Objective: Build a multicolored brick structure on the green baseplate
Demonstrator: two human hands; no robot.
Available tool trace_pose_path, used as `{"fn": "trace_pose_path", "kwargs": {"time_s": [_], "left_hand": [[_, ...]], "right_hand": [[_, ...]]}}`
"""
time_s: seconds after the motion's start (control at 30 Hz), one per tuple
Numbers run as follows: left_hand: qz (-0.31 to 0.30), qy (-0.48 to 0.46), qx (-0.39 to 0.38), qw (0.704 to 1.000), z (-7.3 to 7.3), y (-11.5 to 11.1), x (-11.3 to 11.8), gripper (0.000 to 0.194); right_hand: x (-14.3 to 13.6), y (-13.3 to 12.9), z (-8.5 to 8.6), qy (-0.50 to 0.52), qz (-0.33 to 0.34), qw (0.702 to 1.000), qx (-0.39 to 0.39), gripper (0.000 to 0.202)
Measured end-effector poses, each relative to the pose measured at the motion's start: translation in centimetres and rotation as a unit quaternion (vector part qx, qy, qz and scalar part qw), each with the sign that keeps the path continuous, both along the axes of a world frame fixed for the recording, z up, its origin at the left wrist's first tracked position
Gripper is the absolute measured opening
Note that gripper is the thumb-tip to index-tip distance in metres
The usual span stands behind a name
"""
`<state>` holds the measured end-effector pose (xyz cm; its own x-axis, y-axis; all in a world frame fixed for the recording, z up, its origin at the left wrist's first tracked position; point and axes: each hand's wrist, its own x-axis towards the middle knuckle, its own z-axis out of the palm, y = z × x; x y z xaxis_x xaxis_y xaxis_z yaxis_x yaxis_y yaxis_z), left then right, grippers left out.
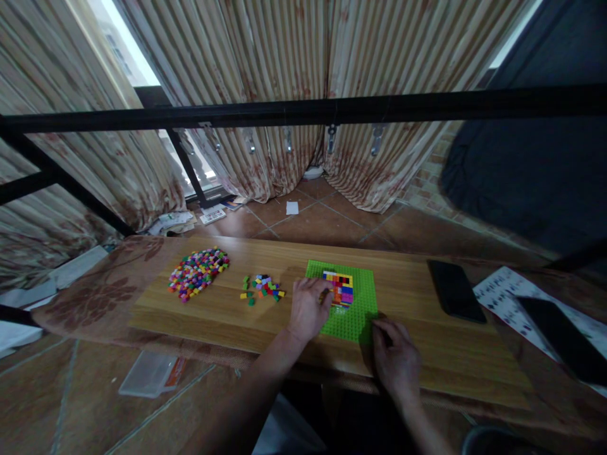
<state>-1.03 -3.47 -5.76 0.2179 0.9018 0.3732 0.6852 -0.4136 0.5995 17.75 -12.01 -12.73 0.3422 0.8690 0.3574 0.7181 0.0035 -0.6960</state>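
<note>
A green studded baseplate [363, 303] lies on the wooden board, carrying a block of small multicoloured toy bricks [342, 292] set close together. My left hand [308, 309] reaches over the plate's left edge, its thumb and fingers pinched at the left side of that block. Whatever sits between those fingertips is hidden. At the plate's near right corner, my right hand [397, 357] rests with curled fingers, the fingertips against the corner. Left of the plate lies a small scatter of loose bricks [263, 286], and farther left is a larger heap of mixed bricks [198, 273].
A black phone [455, 291] lies on the right of the wooden board [213, 328]. Beyond it are a printed sheet [497, 287] and another dark device [564, 335]. A clear plastic box [147, 374] is on the floor; a black rail [284, 112] crosses before the curtains.
</note>
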Motion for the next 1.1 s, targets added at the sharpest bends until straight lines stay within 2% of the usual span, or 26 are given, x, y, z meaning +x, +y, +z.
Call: {"fn": "trace_pose_path", "kwargs": {"time_s": [0.13,0.4,0.7,1.1], "left_hand": [[-0.025,-0.002,0.008,1.0,0.1,0.3,-0.2,0.01],[-0.075,-0.007,0.025,0.997,-0.2,1.0,1.0,0.01],[-0.051,-0.01,0.043,0.998,-1.3,0.7,0.5,0.016],[-0.034,0.004,0.029,0.999,-0.7,0.2,0.8,0.017]], "right_hand": [[-0.1,0.1,0.1,-0.004,-0.005,1.0,0.01,0.032],[-0.1,0.1,0.0,0.004,0.006,1.0,0.021,0.031],[-0.1,0.1,-0.2,0.004,0.005,1.0,0.024,0.033],[-0.1,0.0,-0.1,-0.022,0.003,1.0,0.013,0.034]]}}
